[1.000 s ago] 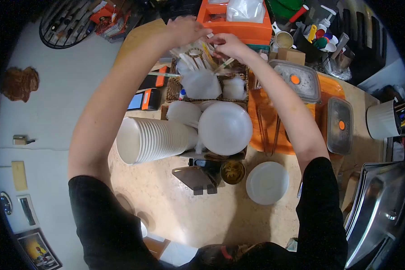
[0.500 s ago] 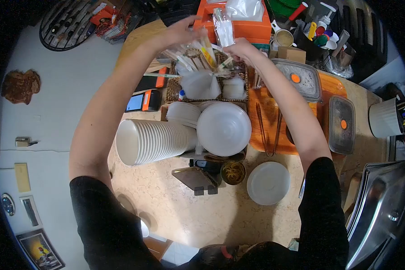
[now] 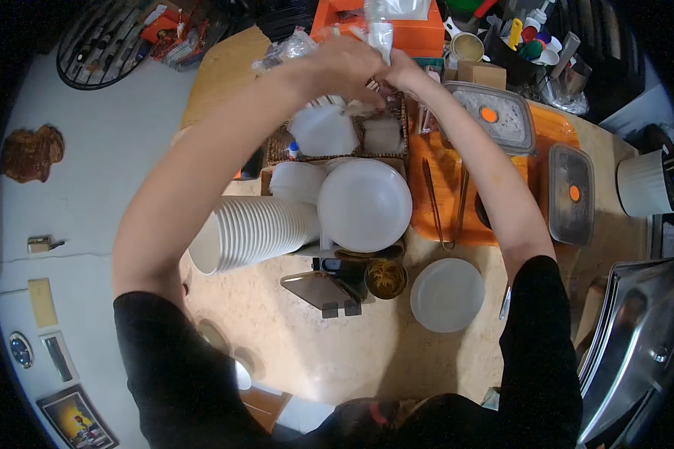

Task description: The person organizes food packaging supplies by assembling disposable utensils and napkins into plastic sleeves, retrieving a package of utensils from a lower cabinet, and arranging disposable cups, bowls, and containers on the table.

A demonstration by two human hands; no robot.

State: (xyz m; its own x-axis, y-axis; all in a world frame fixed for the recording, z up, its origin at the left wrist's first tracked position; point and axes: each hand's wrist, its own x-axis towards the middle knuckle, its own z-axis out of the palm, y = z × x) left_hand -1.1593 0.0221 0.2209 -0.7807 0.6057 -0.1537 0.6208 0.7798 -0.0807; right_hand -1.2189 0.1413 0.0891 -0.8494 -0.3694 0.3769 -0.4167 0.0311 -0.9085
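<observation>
At the back of the counter my two hands meet above a wicker basket (image 3: 278, 146). My right hand (image 3: 406, 72) is closed on a slim clear-wrapped packet (image 3: 380, 39) with something white inside, which points up and away. Beside it, my left hand (image 3: 346, 66) is slightly blurred, its fingers curled in toward the right hand. What the left fingers hold is hidden. Below them in the basket are white lids or cups in clear plastic (image 3: 323, 129) and a small blue-capped bottle (image 3: 293, 150).
Nearer stand stacked white cups (image 3: 258, 233) and white bowls (image 3: 365, 206). A phone on a stand (image 3: 322, 290), a container of rubber bands (image 3: 386, 278) and a white lid (image 3: 447, 295) are in front. Tongs (image 3: 443, 206) lie on an orange tray (image 3: 424, 224) at right, by lidded containers (image 3: 494, 116).
My left hand has moved right, from the basket's left side to beside my right hand. Crumpled clear plastic now shows behind the left wrist. The right hand keeps its packet, shifted slightly upward.
</observation>
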